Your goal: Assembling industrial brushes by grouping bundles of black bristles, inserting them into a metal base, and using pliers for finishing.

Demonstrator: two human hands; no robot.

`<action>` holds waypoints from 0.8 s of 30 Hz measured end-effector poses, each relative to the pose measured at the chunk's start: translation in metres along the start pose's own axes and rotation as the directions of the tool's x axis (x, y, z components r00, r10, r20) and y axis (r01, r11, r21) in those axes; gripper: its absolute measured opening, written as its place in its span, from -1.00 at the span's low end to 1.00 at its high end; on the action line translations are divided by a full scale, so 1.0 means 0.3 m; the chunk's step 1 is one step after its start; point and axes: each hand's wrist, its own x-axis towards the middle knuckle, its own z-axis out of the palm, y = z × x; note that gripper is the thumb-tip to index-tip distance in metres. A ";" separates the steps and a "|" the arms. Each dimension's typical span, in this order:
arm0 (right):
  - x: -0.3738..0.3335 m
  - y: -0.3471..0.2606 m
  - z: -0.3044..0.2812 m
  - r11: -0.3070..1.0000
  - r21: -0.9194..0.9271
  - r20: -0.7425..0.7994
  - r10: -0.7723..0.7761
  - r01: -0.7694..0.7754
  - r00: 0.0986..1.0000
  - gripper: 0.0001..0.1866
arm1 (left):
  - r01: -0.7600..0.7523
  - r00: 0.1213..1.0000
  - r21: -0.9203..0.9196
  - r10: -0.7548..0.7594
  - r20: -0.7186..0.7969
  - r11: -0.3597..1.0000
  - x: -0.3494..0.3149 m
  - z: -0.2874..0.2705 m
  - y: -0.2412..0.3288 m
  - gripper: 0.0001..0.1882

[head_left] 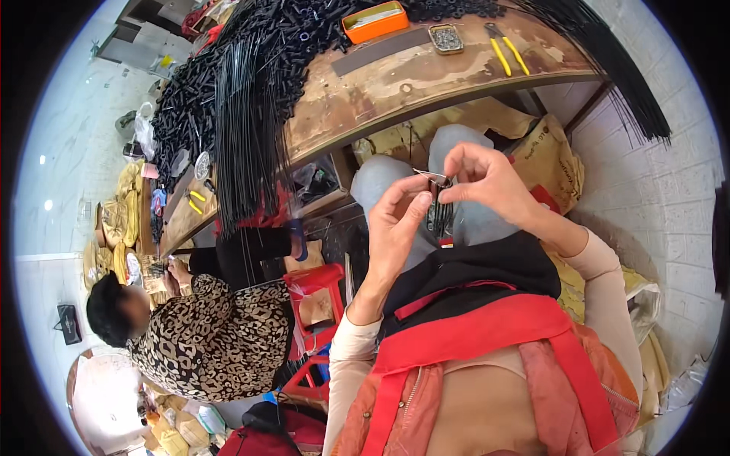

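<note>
Above my lap, my left hand (399,224) and my right hand (484,185) meet with their fingertips almost touching. A thin, shiny, pin-like piece (427,175) spans the gap between them. The right thumb and fingers pinch a small dark piece (441,183) at its end; its exact kind is too small to tell. The left fingers are closed beside it, and what they grip is partly hidden. Just below the fingertips, a bunch of thin black rods (439,219) stands between my thighs.
On the wooden workbench (365,95) ahead lie yellow-handled pliers (507,49), a small tin of metal bits (445,38), an orange box (374,23) and a heap of black tubes (266,68). Long black rods (247,137) overhang its edge. A co-worker (213,334) sits at left by a red stool (315,296).
</note>
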 end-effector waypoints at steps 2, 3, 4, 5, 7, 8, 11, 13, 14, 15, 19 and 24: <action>0.021 0.010 0.010 0.997 0.061 0.060 0.039 -0.042 0.997 -0.69 | 0.024 1.000 -0.060 -0.025 -0.018 0.998 -0.002 -0.015 -0.004 -0.71; 0.025 0.015 0.016 0.990 0.115 0.118 0.071 -0.085 0.990 -0.69 | 0.042 0.998 -0.123 -0.047 -0.031 0.991 -0.004 -0.017 -0.005 -0.73; 0.025 0.021 0.022 0.988 0.130 0.145 0.065 -0.084 0.987 -0.67 | 0.048 0.998 -0.125 -0.052 -0.036 0.991 -0.011 -0.016 -0.006 -0.73; 0.035 0.021 0.025 0.987 0.132 0.150 0.068 -0.088 0.986 -0.67 | 0.016 0.999 -0.075 -0.020 -0.046 0.997 -0.014 -0.017 -0.005 -0.72; 0.055 0.018 0.028 0.988 0.145 0.144 0.037 -0.059 0.989 -0.65 | -0.011 0.998 -0.021 0.010 -0.060 1.000 -0.020 -0.007 -0.006 -0.71; 0.062 0.027 0.034 0.987 0.147 0.147 0.038 -0.060 0.988 -0.65 | -0.080 0.991 0.028 0.082 -0.107 0.996 -0.018 0.009 -0.009 -0.69; 0.073 0.060 0.048 0.991 0.134 0.182 -0.029 0.005 0.983 -0.64 | -0.131 0.977 0.196 0.161 -0.143 0.972 -0.034 0.027 -0.024 -0.65; 0.071 0.066 0.049 0.991 0.130 0.196 -0.028 0.003 0.980 -0.63 | -0.170 0.956 0.254 0.222 -0.190 0.952 -0.053 0.038 -0.027 -0.66; 0.069 0.060 0.053 0.991 0.133 0.201 -0.023 -0.004 0.979 -0.63 | -0.171 0.950 0.174 0.209 -0.233 0.970 -0.066 0.047 -0.026 -0.66; 0.068 0.049 0.060 0.990 0.138 0.220 0.005 -0.036 0.975 -0.63 | -0.165 0.949 0.175 0.205 -0.239 0.971 -0.067 0.043 -0.025 -0.66; 0.088 0.025 0.064 0.995 0.015 0.300 0.089 -0.098 0.950 -0.65 | -0.026 0.981 -0.215 -0.016 -0.193 0.976 -0.037 -0.036 -0.024 -0.68; 0.080 0.053 0.054 0.988 0.119 0.306 0.062 -0.103 0.950 -0.66 | 0.138 0.990 -0.290 -0.132 0.039 0.947 0.000 -0.060 0.022 -0.75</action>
